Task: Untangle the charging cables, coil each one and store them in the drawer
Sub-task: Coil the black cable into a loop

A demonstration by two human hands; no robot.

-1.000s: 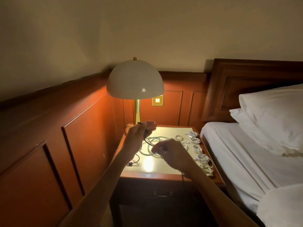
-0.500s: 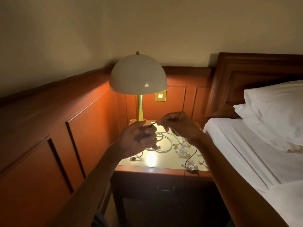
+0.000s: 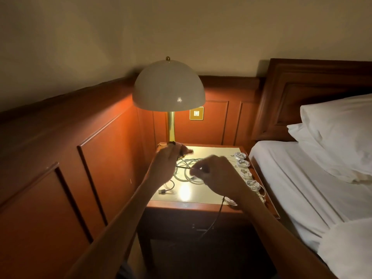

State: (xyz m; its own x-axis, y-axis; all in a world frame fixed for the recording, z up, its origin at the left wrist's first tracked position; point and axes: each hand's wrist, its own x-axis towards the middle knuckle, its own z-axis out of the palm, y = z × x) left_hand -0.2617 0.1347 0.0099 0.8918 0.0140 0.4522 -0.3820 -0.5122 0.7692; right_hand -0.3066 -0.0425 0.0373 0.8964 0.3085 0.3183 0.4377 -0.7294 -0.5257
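R hand (image 3: 219, 176) lowered, pinching cable (image 3: 219, 213) w/ L hand (image 3: 167, 162)

Lamp (image 3: 168, 85) behind loose cables (image 3: 186, 171) on nightstand (image 3: 193, 205), bed (image 3: 306, 178) right.

Place: bedroom.
Bed (image 3: 291, 178): white sheet and 2 white pillows (image 3: 342, 133), right of the fingers (image 3: 201, 171).
Headboard (image 3: 302, 93): dark carved wood, beyond the fingers, to the right.
Nightstand (image 3: 181, 205): under the fingers, beside the bed.
Table lamp (image 3: 168, 87): lit, dome shade, just beyond the fingers.
Wood panelling (image 3: 104, 141): left of and behind the fingers, with a brass switch plate (image 3: 196, 113).
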